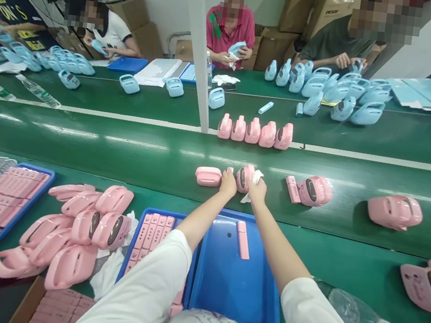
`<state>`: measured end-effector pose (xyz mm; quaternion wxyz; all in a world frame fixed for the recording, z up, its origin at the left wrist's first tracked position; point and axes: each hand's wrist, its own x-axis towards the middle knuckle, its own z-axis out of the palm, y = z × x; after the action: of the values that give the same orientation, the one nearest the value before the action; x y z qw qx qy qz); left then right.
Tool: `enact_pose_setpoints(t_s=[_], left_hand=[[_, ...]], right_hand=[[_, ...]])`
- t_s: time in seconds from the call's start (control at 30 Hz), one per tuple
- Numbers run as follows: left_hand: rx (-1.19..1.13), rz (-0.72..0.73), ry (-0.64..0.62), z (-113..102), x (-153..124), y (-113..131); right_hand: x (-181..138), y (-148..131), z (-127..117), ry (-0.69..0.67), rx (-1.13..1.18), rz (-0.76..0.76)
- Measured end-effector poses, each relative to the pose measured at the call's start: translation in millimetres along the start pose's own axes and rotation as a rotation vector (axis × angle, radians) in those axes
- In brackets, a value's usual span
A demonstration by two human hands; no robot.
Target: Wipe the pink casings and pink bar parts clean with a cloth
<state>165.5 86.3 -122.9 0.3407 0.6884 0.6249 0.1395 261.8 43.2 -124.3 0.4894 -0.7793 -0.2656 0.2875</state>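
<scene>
Both my arms reach out over the green belt. My left hand (229,184) is closed on a small pink piece (230,171); only its end shows above my fingers. My right hand (256,191) grips a white cloth (255,177) and rests at the right side of a pink handled device (244,179) with a dark oval window. That device stands between my two hands. Just left of my left hand lies another pink device (208,176). To the right, a pink bar (293,190) leans by a third device (315,191).
A blue tray (238,291) before me holds one pink bar (243,240); the blue tray beside it holds several. Pink devices (70,264) are piled at left. A plastic bottle (355,309) lies at right. Several co-workers handle blue devices across the belt, beyond a white post (202,48).
</scene>
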Motion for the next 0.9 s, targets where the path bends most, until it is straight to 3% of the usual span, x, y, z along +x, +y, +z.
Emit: enact_pose_setpoints(t_s=[0.1, 0.17, 0.27, 0.33, 0.43, 0.57, 0.7, 0.9], left_hand=[[0.072, 0.198, -0.018, -27, -11, -2], [0.139, 0.243, 0.014, -53, -12, -10], [0.249, 0.159, 0.063, -90, -9, -32], [0.304, 0.097, 0.030, -108, -6, -46], [0.352, 0.067, -0.007, -125, -10, -58], [0.379, 0.095, 0.059, -145, -40, -59], [0.360, 0.162, 0.112, -170, -90, -55], [0.291, 0.344, 0.080, -184, -171, -34]], right_hand=[[-1, 0, 5, -0.016, 0.004, -0.002], [-2, 0, 9, -0.023, 0.014, -0.002], [-3, 0, 12, -0.029, 0.036, 0.000], [-2, 0, 10, -0.031, 0.057, 0.004], [-2, -2, -1, -0.002, 0.099, 0.017], [-16, -9, -25, 0.090, 0.178, 0.012], [-60, -19, -36, 0.029, 0.277, -0.022], [-162, -41, -40, -0.344, 0.357, -0.132]])
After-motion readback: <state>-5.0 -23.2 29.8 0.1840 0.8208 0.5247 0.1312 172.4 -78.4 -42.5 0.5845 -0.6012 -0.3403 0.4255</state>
